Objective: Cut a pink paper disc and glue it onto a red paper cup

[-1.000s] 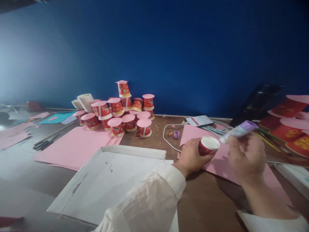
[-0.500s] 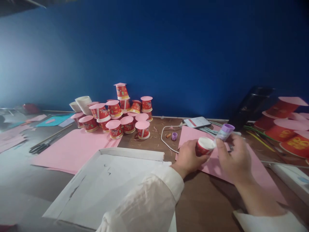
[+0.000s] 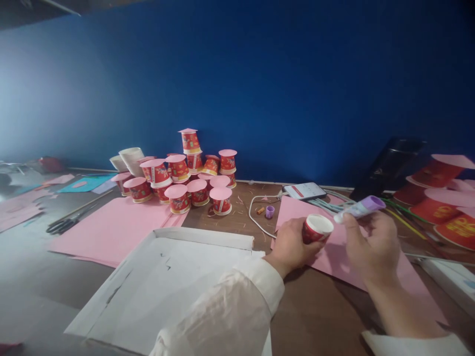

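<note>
My left hand (image 3: 295,246) is wrapped round a small red paper cup (image 3: 316,233), its white base turned up toward me. To the right, my right hand (image 3: 373,240) grips a purple and white glue stick (image 3: 359,208) between thumb and fingers. The glue stick's white end points left at the cup, with a small gap between them. Beneath both hands lies pink paper (image 3: 337,264) on the brown table. A little purple cap (image 3: 269,212) stands on the table left of the cup.
Red cups topped with pink paper discs (image 3: 178,198) are stacked at the back left. More red cups (image 3: 445,210) stand at the right edge. Around them are a phone (image 3: 304,191), a white cable, a black bottle (image 3: 388,165), scissors (image 3: 65,224) and a white box lid (image 3: 148,287).
My right hand has drawn the glue stick away from the cup, to the right, and tilted it flatter. My left hand keeps its hold on the cup.
</note>
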Action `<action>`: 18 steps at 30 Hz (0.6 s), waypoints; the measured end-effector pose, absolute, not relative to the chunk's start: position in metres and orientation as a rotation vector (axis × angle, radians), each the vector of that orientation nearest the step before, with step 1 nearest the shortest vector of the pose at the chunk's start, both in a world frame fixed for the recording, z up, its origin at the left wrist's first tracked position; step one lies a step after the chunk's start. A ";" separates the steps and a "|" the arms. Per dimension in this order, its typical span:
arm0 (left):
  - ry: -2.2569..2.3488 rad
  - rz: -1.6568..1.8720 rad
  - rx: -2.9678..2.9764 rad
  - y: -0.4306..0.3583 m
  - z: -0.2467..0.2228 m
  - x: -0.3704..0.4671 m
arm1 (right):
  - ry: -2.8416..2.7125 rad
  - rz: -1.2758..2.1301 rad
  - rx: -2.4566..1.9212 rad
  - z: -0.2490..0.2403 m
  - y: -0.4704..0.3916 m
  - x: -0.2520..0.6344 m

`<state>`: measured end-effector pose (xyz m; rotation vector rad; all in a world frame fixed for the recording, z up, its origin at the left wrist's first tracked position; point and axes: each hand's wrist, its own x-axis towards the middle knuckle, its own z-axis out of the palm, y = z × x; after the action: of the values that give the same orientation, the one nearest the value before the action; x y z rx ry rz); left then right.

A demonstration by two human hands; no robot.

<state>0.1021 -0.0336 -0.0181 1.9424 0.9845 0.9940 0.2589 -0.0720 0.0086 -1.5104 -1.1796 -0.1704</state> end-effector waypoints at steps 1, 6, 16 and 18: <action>0.988 0.989 1.938 -0.034 -0.018 0.102 | -1.171 -0.151 -1.516 0.010 -0.072 0.259; 1.003 0.987 1.935 -0.034 -0.017 0.102 | -1.191 -0.102 -1.585 0.014 -0.067 0.255; 1.008 0.980 1.931 -0.034 -0.017 0.101 | -1.321 -0.015 -1.697 0.023 -0.070 0.259; 1.007 0.973 1.945 -0.034 -0.017 0.101 | -1.296 0.021 -1.681 0.025 -0.074 0.259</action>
<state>0.1014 -0.0340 -0.0174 1.9446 1.0066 0.9729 0.2590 -0.0736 0.0245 -1.6813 -1.2961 0.0213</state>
